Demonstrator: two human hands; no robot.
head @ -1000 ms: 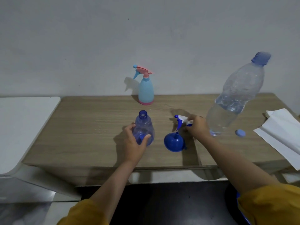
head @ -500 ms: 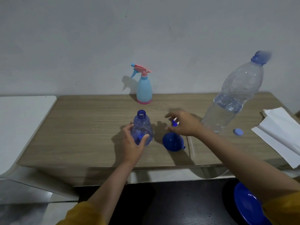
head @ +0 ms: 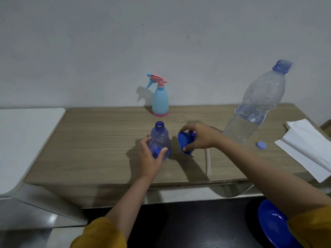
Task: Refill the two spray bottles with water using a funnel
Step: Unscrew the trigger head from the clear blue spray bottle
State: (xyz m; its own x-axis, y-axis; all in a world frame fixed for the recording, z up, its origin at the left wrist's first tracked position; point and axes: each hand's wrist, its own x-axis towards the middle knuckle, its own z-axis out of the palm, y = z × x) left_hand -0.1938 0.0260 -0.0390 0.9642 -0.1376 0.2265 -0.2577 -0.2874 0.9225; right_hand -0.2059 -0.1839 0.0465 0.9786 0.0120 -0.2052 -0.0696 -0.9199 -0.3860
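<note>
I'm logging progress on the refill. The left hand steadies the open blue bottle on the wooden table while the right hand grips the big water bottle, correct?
Not quite. In the head view the right hand grips the blue funnel, not the big water bottle, which stands untouched beyond it. The rest holds: the left hand steadies the open blue bottle on the wooden table.

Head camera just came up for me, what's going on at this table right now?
A person is refilling spray bottles. The left hand steadies the open blue spray bottle on the wooden table, its sprayer top off. The right hand grips the blue funnel beside it, not yet in the neck. The large water bottle stands uncapped, its cap lying nearby. The light blue spray bottle waits by the wall, still closed.
</note>
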